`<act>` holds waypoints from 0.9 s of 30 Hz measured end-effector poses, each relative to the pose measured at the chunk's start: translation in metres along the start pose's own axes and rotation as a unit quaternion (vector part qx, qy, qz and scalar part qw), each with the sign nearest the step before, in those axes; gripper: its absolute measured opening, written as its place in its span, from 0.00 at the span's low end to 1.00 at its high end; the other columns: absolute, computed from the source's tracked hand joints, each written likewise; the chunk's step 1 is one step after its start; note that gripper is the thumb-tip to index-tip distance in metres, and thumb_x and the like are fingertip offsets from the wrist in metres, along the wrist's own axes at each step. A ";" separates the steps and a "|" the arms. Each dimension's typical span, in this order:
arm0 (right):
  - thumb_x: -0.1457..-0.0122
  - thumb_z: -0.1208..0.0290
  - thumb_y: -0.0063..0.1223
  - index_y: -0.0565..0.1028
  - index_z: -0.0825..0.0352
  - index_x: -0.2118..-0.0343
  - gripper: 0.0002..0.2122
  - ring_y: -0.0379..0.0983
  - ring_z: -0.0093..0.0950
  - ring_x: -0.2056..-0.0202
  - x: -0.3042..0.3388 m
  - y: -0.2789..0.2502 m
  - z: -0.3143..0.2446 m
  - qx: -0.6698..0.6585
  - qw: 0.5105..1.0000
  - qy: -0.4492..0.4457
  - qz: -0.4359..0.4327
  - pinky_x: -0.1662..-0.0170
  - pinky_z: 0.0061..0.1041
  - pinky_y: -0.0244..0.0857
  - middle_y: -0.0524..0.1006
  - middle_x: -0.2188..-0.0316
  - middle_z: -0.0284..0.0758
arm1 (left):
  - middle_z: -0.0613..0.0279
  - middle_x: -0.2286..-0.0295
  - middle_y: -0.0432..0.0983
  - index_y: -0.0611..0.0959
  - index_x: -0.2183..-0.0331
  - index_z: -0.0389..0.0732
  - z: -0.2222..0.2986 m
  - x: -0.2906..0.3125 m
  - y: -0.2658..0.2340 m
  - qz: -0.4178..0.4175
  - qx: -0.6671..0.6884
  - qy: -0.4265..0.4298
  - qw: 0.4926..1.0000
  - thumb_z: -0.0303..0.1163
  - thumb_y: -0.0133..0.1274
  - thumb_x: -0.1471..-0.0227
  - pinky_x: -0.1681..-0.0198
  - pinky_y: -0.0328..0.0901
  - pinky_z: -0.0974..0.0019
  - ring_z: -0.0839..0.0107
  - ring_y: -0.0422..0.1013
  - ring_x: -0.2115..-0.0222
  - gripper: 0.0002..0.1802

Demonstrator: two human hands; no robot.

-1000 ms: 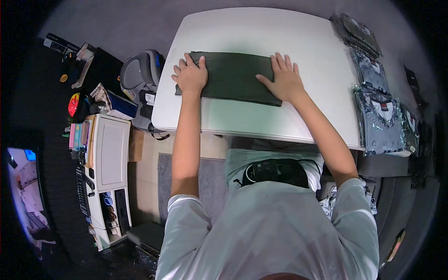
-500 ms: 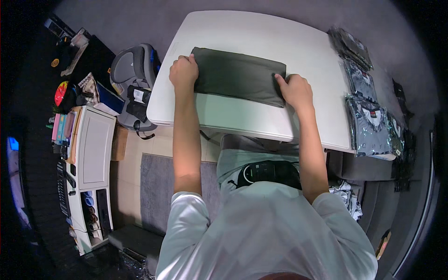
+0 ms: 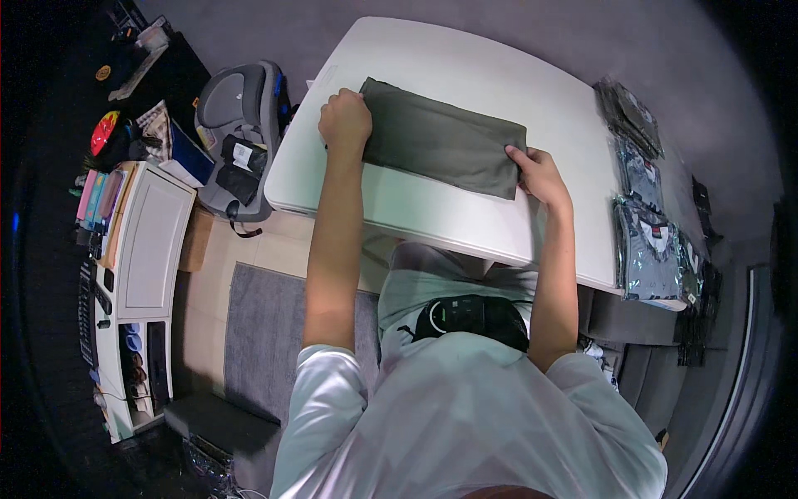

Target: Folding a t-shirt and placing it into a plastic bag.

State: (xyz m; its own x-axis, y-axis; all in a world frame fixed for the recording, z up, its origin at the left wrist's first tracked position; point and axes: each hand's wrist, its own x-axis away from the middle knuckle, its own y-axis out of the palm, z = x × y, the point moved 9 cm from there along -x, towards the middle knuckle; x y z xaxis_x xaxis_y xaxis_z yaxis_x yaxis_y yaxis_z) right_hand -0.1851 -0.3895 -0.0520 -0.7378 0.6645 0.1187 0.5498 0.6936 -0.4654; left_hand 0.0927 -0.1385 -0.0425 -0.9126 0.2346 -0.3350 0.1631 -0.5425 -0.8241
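Note:
A folded dark green cloth forms a long flat rectangle on the white table, slanting down toward the right. At its left end, my left hand is closed on the edge, the fingertips mostly hidden. My right hand pinches the right end, with the thumb on top and the fingers beneath. The cloth's surface looks smooth, with slight creases toward the right end.
Packed shirts in clear bags line the table's right edge, with a stack of darker bags farther back. Left of the table are a grey child car seat and a white cabinet. A grey rug covers part of the floor.
My view has shifted a little. The right hand has tightened from a loose thumb-on-edge touch into a pinch on the cloth's right end. The left hand stays at the left end.

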 end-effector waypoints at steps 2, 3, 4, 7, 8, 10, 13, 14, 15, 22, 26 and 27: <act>0.37 0.58 0.58 0.76 0.68 0.74 0.17 0.63 0.18 0.83 0.003 -0.006 0.012 -0.064 0.997 0.047 -0.020 0.79 0.21 0.58 0.71 0.83 0.26 | 0.49 0.63 0.80 0.81 0.62 0.38 0.010 0.004 -0.002 0.001 0.009 0.008 1.000 0.41 0.49 0.38 0.58 0.72 0.49 0.48 0.77 0.59 0.16; 0.37 0.58 0.58 0.76 0.68 0.74 0.17 0.63 0.18 0.83 0.004 -0.013 0.016 -0.066 0.997 0.048 -0.017 0.79 0.21 0.58 0.71 0.83 0.26 | 0.49 0.63 0.80 0.81 0.62 0.38 0.017 0.006 0.001 -0.018 0.019 0.020 0.999 0.41 0.49 0.38 0.58 0.72 0.49 0.48 0.77 0.60 0.15; 0.37 0.58 0.58 0.76 0.69 0.71 0.16 0.63 0.17 0.83 0.007 -0.020 0.023 -0.107 0.992 0.059 -0.011 0.80 0.20 0.56 0.70 0.83 0.25 | 0.50 0.63 0.80 0.81 0.61 0.39 0.023 0.009 0.001 -0.038 0.028 0.031 0.998 0.40 0.49 0.38 0.59 0.72 0.48 0.48 0.77 0.61 0.15; 0.38 0.59 0.58 0.76 0.69 0.68 0.15 0.65 0.17 0.82 0.008 -0.053 0.049 -0.166 0.984 0.061 0.012 0.80 0.20 0.57 0.71 0.82 0.26 | 0.49 0.64 0.80 0.81 0.60 0.40 0.055 0.025 0.014 -0.056 0.066 0.118 0.989 0.39 0.50 0.39 0.59 0.71 0.49 0.49 0.77 0.64 0.13; 0.37 0.60 0.58 0.76 0.69 0.67 0.14 0.68 0.17 0.81 0.011 -0.062 0.054 -0.179 0.982 0.054 0.026 0.79 0.19 0.60 0.73 0.81 0.28 | 0.49 0.64 0.80 0.81 0.60 0.40 0.061 0.029 0.017 -0.059 0.066 0.121 0.989 0.39 0.50 0.39 0.59 0.71 0.49 0.49 0.77 0.64 0.13; 0.38 0.61 0.58 0.76 0.69 0.66 0.13 0.72 0.18 0.77 0.026 -0.086 0.062 -0.246 0.965 0.056 0.069 0.75 0.18 0.66 0.77 0.75 0.31 | 0.53 0.68 0.83 0.81 0.57 0.42 0.080 0.038 0.031 -0.128 0.151 0.162 0.967 0.39 0.53 0.41 0.58 0.71 0.53 0.52 0.79 0.65 0.13; 0.39 0.64 0.59 0.77 0.70 0.63 0.12 0.76 0.22 0.70 0.035 -0.120 0.069 -0.229 0.969 0.074 0.057 0.65 0.20 0.70 0.79 0.69 0.34 | 0.56 0.73 0.82 0.81 0.56 0.42 0.100 0.051 0.032 -0.165 0.242 0.210 0.933 0.38 0.56 0.44 0.63 0.71 0.57 0.58 0.79 0.71 0.15; 0.38 0.63 0.58 0.77 0.70 0.62 0.13 0.76 0.23 0.68 0.041 -0.130 0.062 -0.226 0.968 0.068 0.085 0.62 0.21 0.70 0.79 0.68 0.33 | 0.57 0.73 0.82 0.81 0.56 0.42 0.110 0.057 0.030 -0.180 0.269 0.236 0.916 0.39 0.57 0.44 0.64 0.71 0.59 0.60 0.79 0.73 0.16; 0.39 0.62 0.58 0.77 0.69 0.62 0.13 0.76 0.23 0.67 0.038 -0.134 0.058 -0.230 0.969 0.058 0.073 0.62 0.20 0.69 0.79 0.68 0.32 | 0.57 0.73 0.82 0.81 0.56 0.42 0.113 0.058 0.030 -0.183 0.271 0.236 0.915 0.39 0.57 0.44 0.64 0.71 0.59 0.60 0.79 0.73 0.16; 0.40 0.63 0.57 0.77 0.67 0.68 0.11 0.73 0.22 0.79 0.005 -0.096 -0.036 0.043 0.996 -0.060 0.058 0.73 0.24 0.68 0.76 0.79 0.30 | 0.62 0.75 0.81 0.80 0.55 0.42 0.114 0.055 0.037 -0.219 0.332 0.219 0.891 0.37 0.61 0.46 0.71 0.68 0.68 0.72 0.76 0.78 0.18; 0.44 0.63 0.57 0.76 0.73 0.76 0.15 0.73 0.26 0.86 0.004 -0.019 -0.103 0.155 0.986 -0.055 -0.010 0.80 0.28 0.66 0.75 0.85 0.38 | 0.63 0.75 0.81 0.80 0.55 0.41 0.109 0.053 0.043 -0.213 0.369 0.208 0.880 0.34 0.61 0.46 0.75 0.67 0.70 0.77 0.74 0.80 0.17; 0.42 0.59 0.58 0.78 0.74 0.71 0.17 0.72 0.25 0.85 -0.002 -0.004 -0.108 0.183 0.981 -0.053 -0.027 0.80 0.27 0.66 0.75 0.84 0.36 | 0.63 0.75 0.81 0.80 0.55 0.41 0.113 0.054 0.043 -0.215 0.366 0.211 0.880 0.34 0.61 0.46 0.75 0.67 0.70 0.77 0.74 0.80 0.17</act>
State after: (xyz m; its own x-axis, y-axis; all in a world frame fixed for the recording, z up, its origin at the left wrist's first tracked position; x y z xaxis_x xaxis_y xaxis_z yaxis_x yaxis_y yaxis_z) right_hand -0.1434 -0.3637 0.0442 -0.8093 0.5832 0.0703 0.3451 0.5689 -0.7465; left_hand 0.0077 -0.2403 -0.0441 -0.5848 0.7406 -0.3309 -0.5900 -0.6683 -0.4530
